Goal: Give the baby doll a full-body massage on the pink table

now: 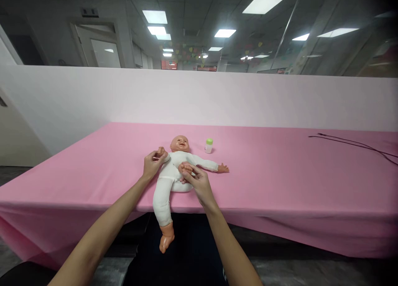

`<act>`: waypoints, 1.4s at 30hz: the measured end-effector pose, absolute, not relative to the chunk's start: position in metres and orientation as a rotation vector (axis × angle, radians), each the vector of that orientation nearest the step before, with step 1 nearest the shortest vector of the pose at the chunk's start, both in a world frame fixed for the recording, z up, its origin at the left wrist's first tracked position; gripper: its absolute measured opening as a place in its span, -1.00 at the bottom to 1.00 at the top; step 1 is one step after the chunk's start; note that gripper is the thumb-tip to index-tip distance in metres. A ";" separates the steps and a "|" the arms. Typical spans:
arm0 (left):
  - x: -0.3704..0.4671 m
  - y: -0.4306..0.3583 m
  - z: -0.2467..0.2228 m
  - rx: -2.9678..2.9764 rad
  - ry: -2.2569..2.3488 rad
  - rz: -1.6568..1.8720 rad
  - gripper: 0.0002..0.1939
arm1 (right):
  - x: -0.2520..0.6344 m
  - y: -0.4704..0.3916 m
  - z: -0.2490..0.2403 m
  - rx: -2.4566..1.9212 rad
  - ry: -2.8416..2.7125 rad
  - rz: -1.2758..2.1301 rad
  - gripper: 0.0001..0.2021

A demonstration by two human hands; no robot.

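Note:
A baby doll (166,166) with a white cloth body lies on its back across the table's front edge. One of its legs hangs over that edge, while the other is bent up over its belly. My left hand (152,163) is closed on the doll's hand at the left of the picture. With my right hand (199,184) I grip the doll's raised foot (185,168) above its belly. The doll's other arm (205,163) stretches out to the right on the cloth. Just beyond that arm stands a small white bottle (209,147) with a green cap.
Pink cloth (280,174) covers the long table and hangs over its front. Thin dark cables (351,142) lie at the far right. A low white wall (217,97) runs along the back, with glass above it. A door (105,49) shows behind the glass.

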State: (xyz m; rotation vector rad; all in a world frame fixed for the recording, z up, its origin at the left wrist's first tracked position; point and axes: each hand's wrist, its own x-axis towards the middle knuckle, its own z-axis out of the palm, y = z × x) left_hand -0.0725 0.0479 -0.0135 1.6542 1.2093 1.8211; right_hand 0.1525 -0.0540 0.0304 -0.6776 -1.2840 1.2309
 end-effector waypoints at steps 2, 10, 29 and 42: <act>-0.079 0.058 -0.017 1.348 1.234 1.971 -0.61 | 0.169 -0.078 0.023 -0.689 -1.259 1.266 -0.61; -0.092 0.070 -0.016 0.911 1.216 2.050 -0.50 | 0.210 -0.169 -0.041 -0.618 -1.366 1.607 -0.61; -0.073 0.048 -0.008 1.422 1.257 1.922 -0.65 | 0.186 -0.090 0.017 -0.703 -1.220 1.323 -0.52; -0.075 0.048 -0.003 1.224 1.195 2.019 -0.63 | 0.198 -0.132 -0.013 -0.663 -1.303 1.377 -0.60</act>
